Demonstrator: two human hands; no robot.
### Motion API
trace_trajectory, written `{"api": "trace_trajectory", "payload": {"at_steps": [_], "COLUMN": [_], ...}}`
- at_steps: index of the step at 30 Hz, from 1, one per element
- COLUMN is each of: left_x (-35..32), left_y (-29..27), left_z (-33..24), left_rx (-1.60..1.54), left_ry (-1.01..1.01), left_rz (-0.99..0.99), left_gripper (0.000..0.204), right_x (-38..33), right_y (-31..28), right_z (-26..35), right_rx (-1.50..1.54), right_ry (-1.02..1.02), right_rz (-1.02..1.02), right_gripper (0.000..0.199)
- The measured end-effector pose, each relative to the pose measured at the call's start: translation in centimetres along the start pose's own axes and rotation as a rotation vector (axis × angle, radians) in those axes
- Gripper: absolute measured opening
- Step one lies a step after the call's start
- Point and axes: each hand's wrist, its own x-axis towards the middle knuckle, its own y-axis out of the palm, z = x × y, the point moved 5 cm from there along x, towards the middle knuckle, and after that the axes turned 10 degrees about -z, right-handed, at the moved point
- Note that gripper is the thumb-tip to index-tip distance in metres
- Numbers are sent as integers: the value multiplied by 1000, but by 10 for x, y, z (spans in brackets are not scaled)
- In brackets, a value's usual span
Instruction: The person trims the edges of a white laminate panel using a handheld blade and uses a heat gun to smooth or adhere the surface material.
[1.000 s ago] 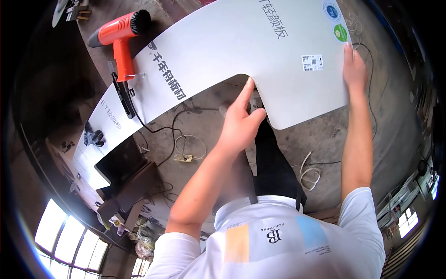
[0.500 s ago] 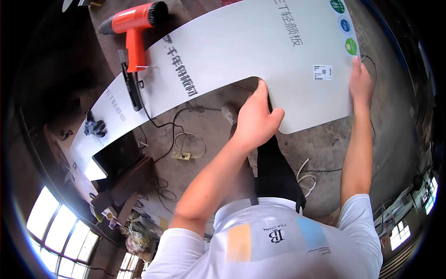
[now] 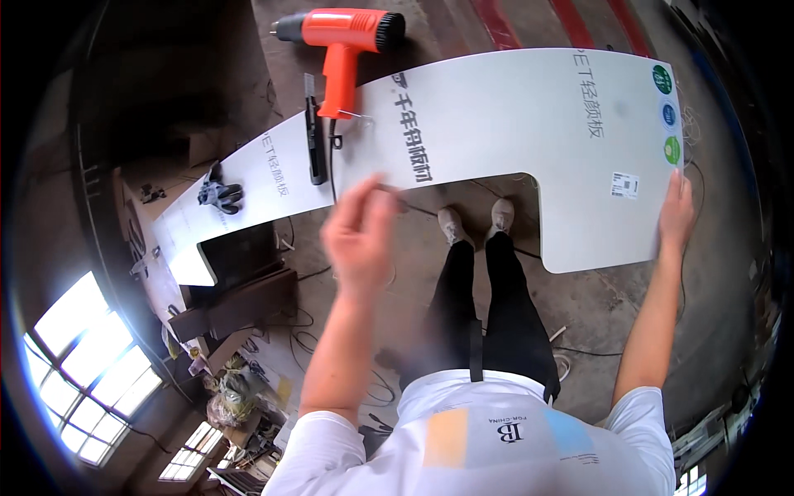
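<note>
A long white panel (image 3: 496,107) with printed marks and stickers lies across the view, with a broad cut-out along its near edge. My right hand (image 3: 676,215) grips its right edge, below the round green sticker. In front of the cut-out's left part, my left hand (image 3: 360,236) is off the panel's corner, somewhat blurred, its fingers loosely bent and apart with nothing seen in them. Beyond it, a utility knife (image 3: 314,140) with its blade out rests on the panel. An orange heat gun (image 3: 339,66) lies at the panel's far edge.
Dark gloves (image 3: 220,195) sit on the panel's narrow left end. Red strips (image 3: 571,23) lie beyond the far edge. Dark brown boards (image 3: 240,306) stand at the left below the panel. Cables (image 3: 310,335) trail over the concrete floor near my feet.
My left hand has let go of the cut-out's inner corner and moved left. My right hand stays on the right edge. The view has shifted, and both my shoes now show.
</note>
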Motion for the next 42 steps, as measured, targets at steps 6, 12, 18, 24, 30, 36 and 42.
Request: {"api": "trace_trajectory", "payload": {"at_steps": [6, 12, 18, 24, 30, 36, 42], "left_x": [111, 151, 122, -24, -75, -67, -65], "left_y": [-89, -87, -114, -21, 77, 102, 109], "left_z": [28, 47, 57, 51, 74, 81, 85], "left_rx": [620, 897, 148, -158, -343, -136, -64], "left_ry": [371, 446, -86, -479, -638, -596, -539], "left_rz": [-243, -32, -147, 260, 548, 530, 556], "left_gripper": [37, 43, 25, 32, 30, 23, 29], "right_x": [-44, -129, -207, -296, -308, -287, -286], "right_y": [-23, 6, 12, 54, 74, 85, 91], "right_z": [63, 165, 198, 203, 204, 200, 198], "right_rx": [8, 524, 941, 1101, 1277, 1194, 1224], "right_ry": [-655, -646, -500, -11, 319, 410, 454], "right_rz": [-599, -72, 215, 694, 818, 752, 721], "right_gripper": [40, 10, 17, 26, 33, 32, 29]}}
